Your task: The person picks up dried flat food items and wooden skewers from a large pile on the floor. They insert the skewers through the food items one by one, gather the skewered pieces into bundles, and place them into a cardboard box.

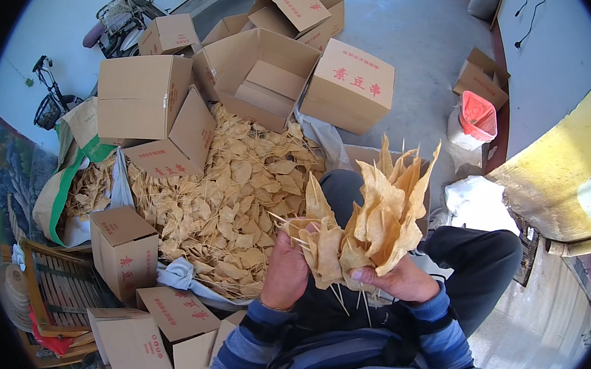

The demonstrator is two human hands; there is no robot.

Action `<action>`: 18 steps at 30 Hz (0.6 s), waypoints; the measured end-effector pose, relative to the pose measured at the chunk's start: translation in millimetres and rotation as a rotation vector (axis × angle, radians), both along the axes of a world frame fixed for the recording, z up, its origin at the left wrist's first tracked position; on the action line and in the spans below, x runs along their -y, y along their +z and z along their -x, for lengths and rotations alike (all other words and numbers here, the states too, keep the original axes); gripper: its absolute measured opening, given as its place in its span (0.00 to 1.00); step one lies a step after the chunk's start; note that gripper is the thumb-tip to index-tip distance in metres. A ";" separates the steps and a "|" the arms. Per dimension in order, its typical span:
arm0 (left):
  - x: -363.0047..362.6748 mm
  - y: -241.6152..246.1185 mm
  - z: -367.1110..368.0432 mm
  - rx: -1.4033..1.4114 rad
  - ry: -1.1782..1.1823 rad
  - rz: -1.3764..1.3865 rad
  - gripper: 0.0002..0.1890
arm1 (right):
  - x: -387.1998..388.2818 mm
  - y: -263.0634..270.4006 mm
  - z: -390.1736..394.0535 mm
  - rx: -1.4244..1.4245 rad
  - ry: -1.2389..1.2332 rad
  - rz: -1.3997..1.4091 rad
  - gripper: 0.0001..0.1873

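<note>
My left hand grips a small bunch of skewered tan dried sheets, which look like bean curd skin. Some of its thin wooden sticks point up to the left, others hang below. A larger fanned bundle of the same skewered sheets stands upright in my right hand, with the thumb pressed across its lower end. Both bunches touch side by side above my lap. Beyond my left hand spreads a big heap of loose skewered sheets, lying on pale cloth or sacking.
Cardboard boxes with red print surround the heap: an open box, a closed box and several at left. Behind my right hand is a partly hidden carton. A lined bin stands right; a wooden chair is at left.
</note>
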State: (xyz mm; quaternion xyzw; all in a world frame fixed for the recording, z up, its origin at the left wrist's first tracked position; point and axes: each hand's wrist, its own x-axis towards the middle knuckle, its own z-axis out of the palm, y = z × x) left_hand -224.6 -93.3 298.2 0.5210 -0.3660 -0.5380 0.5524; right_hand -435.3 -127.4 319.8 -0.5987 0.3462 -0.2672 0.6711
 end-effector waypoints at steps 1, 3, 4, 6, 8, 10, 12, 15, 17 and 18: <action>-1.5 0.0 1.1 0.095 -0.016 0.069 0.11 | 0.9 -0.3 1.3 -0.040 0.023 0.033 0.35; -4.8 0.1 -1.2 0.551 -0.072 0.136 0.11 | 3.0 -1.9 3.1 -0.077 0.064 0.066 0.36; -6.3 -0.9 -0.2 0.493 -0.078 0.130 0.11 | 3.6 -3.0 3.7 -0.074 0.083 0.067 0.36; -9.2 -3.0 0.5 0.133 -0.060 0.056 0.11 | 3.9 -6.1 3.6 -0.031 0.090 0.013 0.36; -11.5 -4.7 0.0 -0.255 -0.046 -0.036 0.11 | 2.7 -9.1 4.0 0.047 0.066 -0.096 0.36; -13.7 -5.5 -0.3 -0.427 -0.056 -0.078 0.12 | 0.2 -11.4 5.1 0.109 0.020 -0.134 0.35; -15.1 -5.8 0.8 -0.486 -0.042 -0.036 0.12 | -1.8 -12.4 6.8 0.129 -0.005 -0.122 0.35; -16.5 -6.0 4.0 -0.462 -0.006 -0.061 0.13 | -3.2 -13.4 6.8 0.117 -0.062 -0.115 0.35; -16.7 -7.2 7.5 -0.396 0.028 -0.081 0.14 | -4.1 -14.6 5.7 0.163 -0.123 -0.154 0.35; -16.1 -8.1 10.1 -0.356 0.046 -0.078 0.16 | -4.9 -15.5 4.5 0.203 -0.164 -0.140 0.35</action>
